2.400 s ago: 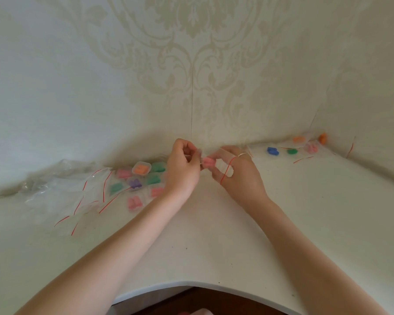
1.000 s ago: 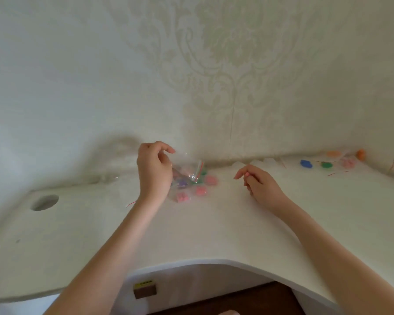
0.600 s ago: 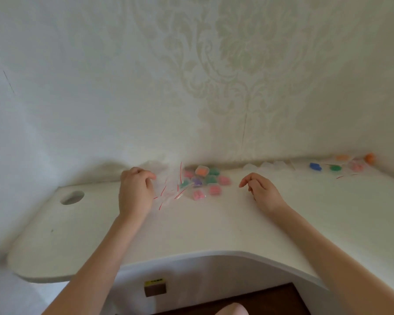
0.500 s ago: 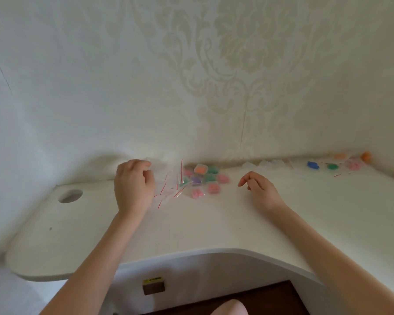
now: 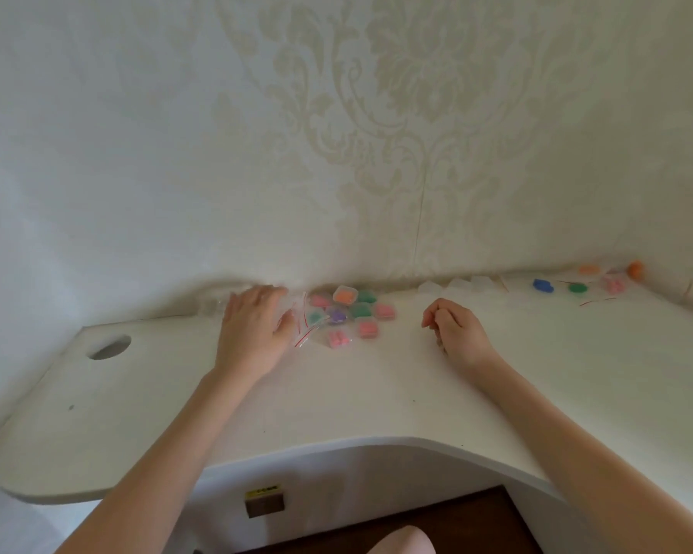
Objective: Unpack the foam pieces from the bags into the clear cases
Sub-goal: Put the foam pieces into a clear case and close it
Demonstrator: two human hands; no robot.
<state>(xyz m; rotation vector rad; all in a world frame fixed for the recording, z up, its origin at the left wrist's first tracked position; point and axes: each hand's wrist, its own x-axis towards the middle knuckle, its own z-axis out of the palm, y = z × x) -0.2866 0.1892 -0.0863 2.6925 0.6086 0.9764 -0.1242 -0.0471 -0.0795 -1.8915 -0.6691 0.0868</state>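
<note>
Two hands over the white bench (image 5: 337,401). Left hand (image 5: 253,325): fingers fairly straight and spread, palm down, lying on a crumpled heap of clear bags (image 5: 301,321) with red zip strips; it presses rather than pinches, fingers apart, nothing clamped. Right hand (image 5: 453,329): fingers loosely curled toward the palm, resting near the bench surface; whether anything small sits inside the curl cannot be told, so recorded as idle. Filled clear cases (image 5: 353,309) form a cluster between the hands, just right of the left hand's fingertips and well left of the right hand, up against the wall (image 5: 337,153). Unfilled clear cases (image 5: 465,283) stand in a short row along the wall, beyond the right hand and a little to its right. Bagged foam pieces (image 5: 577,283) still to unpack (blue, green, pink, orange) lie strung out left-to-right along the far right stretch of the bench edge at the wall, well apart from both hands. Judgement: right hand is plainly the nearer one to those pieces and to the unfilled cases; next reach goes forward and rightward. Left hand's heap looks spent, though contents are too blurred to confirm.
</note>
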